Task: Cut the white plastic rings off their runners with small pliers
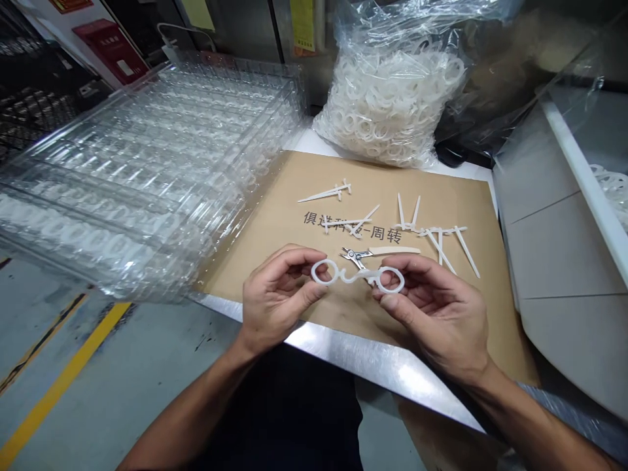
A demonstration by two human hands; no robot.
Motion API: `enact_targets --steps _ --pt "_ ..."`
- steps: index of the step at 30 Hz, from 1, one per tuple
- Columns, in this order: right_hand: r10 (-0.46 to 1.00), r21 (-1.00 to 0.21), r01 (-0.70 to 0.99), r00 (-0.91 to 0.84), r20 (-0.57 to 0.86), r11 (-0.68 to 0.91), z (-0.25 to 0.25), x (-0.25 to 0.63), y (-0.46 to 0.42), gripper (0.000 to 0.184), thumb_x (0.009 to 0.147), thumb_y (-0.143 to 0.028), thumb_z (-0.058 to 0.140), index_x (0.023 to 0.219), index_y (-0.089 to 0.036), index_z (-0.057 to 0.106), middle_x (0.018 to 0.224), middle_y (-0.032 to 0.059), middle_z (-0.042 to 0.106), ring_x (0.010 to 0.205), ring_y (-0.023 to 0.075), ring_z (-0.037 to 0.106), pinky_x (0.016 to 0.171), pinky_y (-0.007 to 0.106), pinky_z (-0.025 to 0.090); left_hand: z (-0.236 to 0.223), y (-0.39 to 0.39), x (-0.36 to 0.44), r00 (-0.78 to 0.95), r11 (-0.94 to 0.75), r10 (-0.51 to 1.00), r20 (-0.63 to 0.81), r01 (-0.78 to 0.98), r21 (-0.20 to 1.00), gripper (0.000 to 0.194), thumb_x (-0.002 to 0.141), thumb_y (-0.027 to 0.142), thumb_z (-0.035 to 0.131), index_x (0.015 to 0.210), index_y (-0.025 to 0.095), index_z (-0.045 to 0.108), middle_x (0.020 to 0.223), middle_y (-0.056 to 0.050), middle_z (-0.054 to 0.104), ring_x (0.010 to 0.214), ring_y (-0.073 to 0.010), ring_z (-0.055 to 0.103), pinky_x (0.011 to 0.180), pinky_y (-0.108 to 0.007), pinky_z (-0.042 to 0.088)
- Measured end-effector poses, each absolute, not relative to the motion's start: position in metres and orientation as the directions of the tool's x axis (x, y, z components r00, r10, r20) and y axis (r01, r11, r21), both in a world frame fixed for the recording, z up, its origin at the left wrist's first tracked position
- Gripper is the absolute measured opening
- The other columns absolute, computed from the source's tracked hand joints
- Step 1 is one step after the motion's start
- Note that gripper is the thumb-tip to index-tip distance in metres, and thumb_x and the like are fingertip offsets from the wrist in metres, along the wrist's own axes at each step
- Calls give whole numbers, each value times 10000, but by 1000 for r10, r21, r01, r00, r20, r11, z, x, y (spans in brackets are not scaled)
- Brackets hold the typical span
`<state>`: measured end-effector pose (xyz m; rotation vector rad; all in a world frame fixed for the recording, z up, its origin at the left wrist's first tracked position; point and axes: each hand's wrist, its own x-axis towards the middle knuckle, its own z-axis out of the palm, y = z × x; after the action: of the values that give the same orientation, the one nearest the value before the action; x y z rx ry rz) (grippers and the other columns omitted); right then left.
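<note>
Wht pc btwn L/R grips

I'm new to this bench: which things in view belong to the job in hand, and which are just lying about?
Likely the job:
white ringed plastic, held up
cutters
cardboard
bag of white rings
clear trays

Apparently just about:
loose white sticks
red box
yellow sign

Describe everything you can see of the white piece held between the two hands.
The white piece looks like slightly translucent plastic: two rings joined by a thin, curved link. It is held roughly level above the brown sheet, one ring pinched by the left hand, the other by the right hand.
</note>
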<state>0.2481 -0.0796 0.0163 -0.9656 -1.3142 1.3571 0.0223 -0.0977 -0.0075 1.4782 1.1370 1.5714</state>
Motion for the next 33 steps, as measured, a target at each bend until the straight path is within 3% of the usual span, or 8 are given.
enact_targets --steps 4,11,17,26,33 --pt "979 -997 -46 -191 75 68 16 248 -78 265 883 -284 859 1129 -240 769 981 58 796 867 196 793 783 292 690 -7 -97 22 -108 -414 899 425 110 904 274 847 168 845 1111 171 770 977 -71 721 811 -140 724 747 -221 643" --pt "982 -998 -46 -184 43 35 14 248 -77 279 851 -180 869 1112 -251 796 991 37 785 839 143 760 743 200 667 -6 -99 22 -78 -450 886 457 91 888 318 850 114 827 1148 192 748 983 -51 709 819 -128 715 759 -211 623" --pt "982 -998 -70 -190 6 -7 12 249 -77 252 885 -187 846 1123 -260 810 992 33 785 813 136 768 796 208 670 -4 -100 22 -78 -463 877 474 126 877 276 860 184 838 1120 183 745 955 -57 714 807 -144 708 723 -232 611" --pt "976 -995 -101 -215 16 -6 9 251 -77 219 902 -186 833 1105 -268 832 1079 55 788 816 145 761 783 245 679 -10 -102 20 -65 -457 884 463 90 885 339 846 148 843 1166 209 749 996 -66 716 875 -164 680 758 -259 570" --pt "976 -994 -107 -216 -1 -25 8 250 -77 201 904 -193 831 1097 -250 831 1071 62 784 811 147 749 799 258 676 -10 -102 20 -82 -437 888 452 155 886 301 854 275 857 1129 200 758 973 -87 720 857 -188 686 745 -295 595"
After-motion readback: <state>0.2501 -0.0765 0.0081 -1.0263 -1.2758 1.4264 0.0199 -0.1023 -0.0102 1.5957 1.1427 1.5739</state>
